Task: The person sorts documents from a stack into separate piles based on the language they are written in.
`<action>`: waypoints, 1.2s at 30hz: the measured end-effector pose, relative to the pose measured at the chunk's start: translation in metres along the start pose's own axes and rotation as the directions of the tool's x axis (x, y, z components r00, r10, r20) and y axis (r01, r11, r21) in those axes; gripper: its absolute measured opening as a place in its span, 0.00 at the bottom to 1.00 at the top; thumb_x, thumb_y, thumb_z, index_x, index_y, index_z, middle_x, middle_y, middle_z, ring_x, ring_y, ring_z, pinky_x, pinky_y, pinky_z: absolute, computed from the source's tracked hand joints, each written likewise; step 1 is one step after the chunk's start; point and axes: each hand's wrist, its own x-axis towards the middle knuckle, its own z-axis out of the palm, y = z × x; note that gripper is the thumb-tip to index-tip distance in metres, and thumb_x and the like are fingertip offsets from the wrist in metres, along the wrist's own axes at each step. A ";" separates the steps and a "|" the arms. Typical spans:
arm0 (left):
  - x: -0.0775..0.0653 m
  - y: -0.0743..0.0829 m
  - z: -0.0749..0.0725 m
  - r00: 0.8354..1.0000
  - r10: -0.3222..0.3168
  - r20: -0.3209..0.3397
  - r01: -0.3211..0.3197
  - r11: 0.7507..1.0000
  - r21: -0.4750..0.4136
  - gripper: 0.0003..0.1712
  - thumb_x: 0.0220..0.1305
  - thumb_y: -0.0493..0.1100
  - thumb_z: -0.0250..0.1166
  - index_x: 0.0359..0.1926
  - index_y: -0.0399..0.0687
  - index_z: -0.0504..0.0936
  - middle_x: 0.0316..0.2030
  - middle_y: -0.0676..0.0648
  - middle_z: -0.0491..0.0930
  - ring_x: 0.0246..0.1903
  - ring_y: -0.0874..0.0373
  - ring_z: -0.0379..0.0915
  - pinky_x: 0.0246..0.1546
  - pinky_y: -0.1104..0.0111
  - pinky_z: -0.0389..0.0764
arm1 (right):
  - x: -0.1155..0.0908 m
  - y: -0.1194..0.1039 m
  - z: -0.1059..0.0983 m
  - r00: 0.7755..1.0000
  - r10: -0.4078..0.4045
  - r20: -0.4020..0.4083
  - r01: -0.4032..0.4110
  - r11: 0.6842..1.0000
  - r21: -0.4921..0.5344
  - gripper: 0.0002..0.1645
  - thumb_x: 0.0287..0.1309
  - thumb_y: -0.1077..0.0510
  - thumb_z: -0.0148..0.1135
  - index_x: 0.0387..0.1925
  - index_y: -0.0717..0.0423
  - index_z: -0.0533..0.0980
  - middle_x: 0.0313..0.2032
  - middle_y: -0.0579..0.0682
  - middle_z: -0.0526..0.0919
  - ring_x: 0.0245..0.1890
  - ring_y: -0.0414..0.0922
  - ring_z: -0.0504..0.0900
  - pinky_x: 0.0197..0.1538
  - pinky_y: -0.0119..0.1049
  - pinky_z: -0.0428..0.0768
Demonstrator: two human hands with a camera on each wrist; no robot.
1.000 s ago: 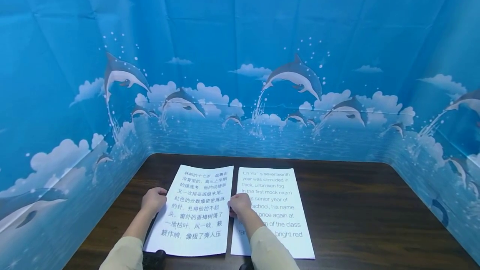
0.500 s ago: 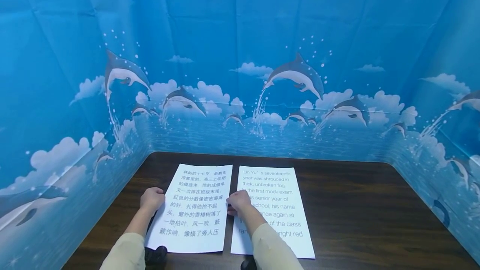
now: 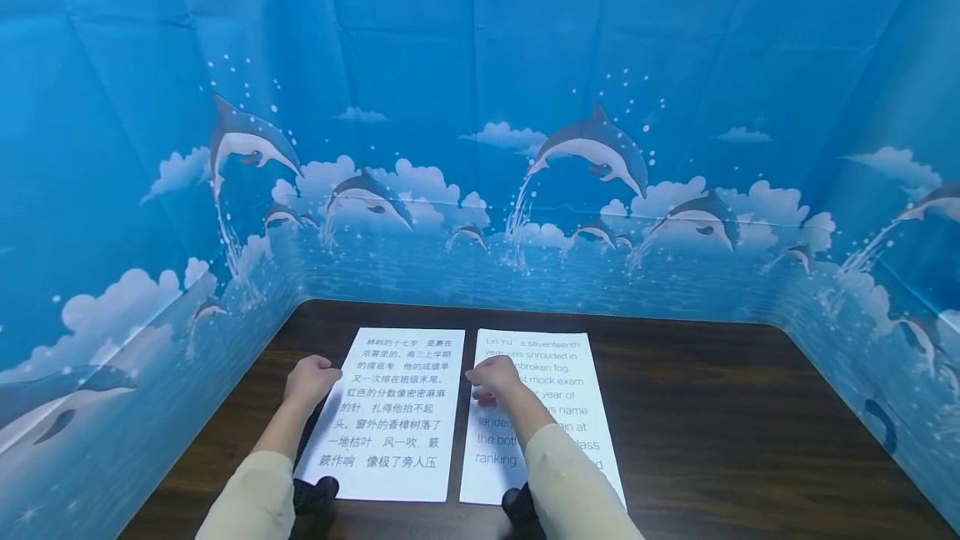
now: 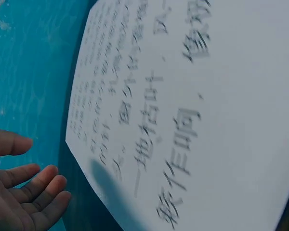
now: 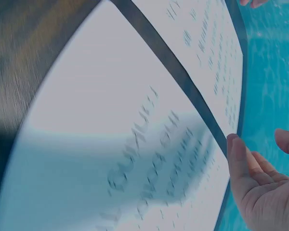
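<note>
A white sheet printed with large Chinese text [image 3: 393, 407] lies flat on the dark wooden table. To its right, across a narrow gap, is a white sheet printed in English [image 3: 558, 369]. My left hand [image 3: 309, 383] is over the Chinese sheet's left edge; in the left wrist view its thumb and fingers [image 4: 47, 185] are apart and hold nothing. Above the left part of the English sheet, covering some words, hovers my right hand [image 3: 497, 382]. The right wrist view shows its thumb apart from loosely bent fingers [image 5: 238, 156], with nothing between them.
Dark wooden tabletop [image 3: 712, 415] extends to the right of the sheets. A blue curtain with dolphins [image 3: 465, 123] surrounds the table at the back and both sides. Black wrist gear [image 3: 315, 497] shows below each hand near the front edge.
Both hands have let go of the Chinese sheet's side edges and risen slightly away from me. The right hand has moved right, over the English sheet. The Chinese sheet now lies flatter.
</note>
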 end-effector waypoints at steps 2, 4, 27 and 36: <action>0.007 0.005 0.007 1.000 0.014 0.003 -0.014 1.000 -0.019 0.27 0.57 0.50 0.53 0.50 0.33 0.67 0.45 0.32 0.67 0.41 0.40 0.65 0.37 0.51 0.69 | 0.001 -0.002 -0.009 1.000 -0.003 -0.014 0.003 1.000 -0.020 0.16 0.46 0.60 0.59 0.38 0.66 0.72 0.28 0.54 0.75 0.27 0.48 0.77 0.29 0.37 0.77; 0.012 0.010 0.015 1.000 0.028 0.003 -0.028 0.999 -0.033 0.27 0.57 0.52 0.53 0.50 0.36 0.67 0.45 0.35 0.67 0.42 0.42 0.65 0.38 0.51 0.68 | 0.002 -0.004 -0.019 1.000 0.001 -0.031 -0.001 1.000 -0.025 0.18 0.46 0.60 0.59 0.39 0.67 0.71 0.29 0.55 0.74 0.28 0.49 0.77 0.30 0.38 0.76; -0.099 0.156 0.041 0.958 0.088 0.274 0.014 0.937 -0.350 0.23 0.55 0.42 0.57 0.49 0.31 0.67 0.43 0.34 0.70 0.40 0.45 0.71 0.39 0.59 0.72 | 0.050 0.062 -0.124 0.958 0.040 -0.285 -0.082 0.987 -0.137 0.21 0.49 0.54 0.59 0.42 0.63 0.70 0.34 0.57 0.74 0.30 0.51 0.74 0.23 0.31 0.70; -0.109 0.164 0.068 0.943 0.115 0.313 0.020 0.917 -0.398 0.23 0.52 0.39 0.58 0.47 0.27 0.68 0.38 0.36 0.73 0.35 0.46 0.73 0.35 0.58 0.74 | 0.079 0.118 -0.153 0.945 0.032 -0.326 -0.084 0.985 -0.147 0.23 0.48 0.52 0.59 0.43 0.64 0.69 0.38 0.59 0.72 0.34 0.52 0.71 0.29 0.40 0.71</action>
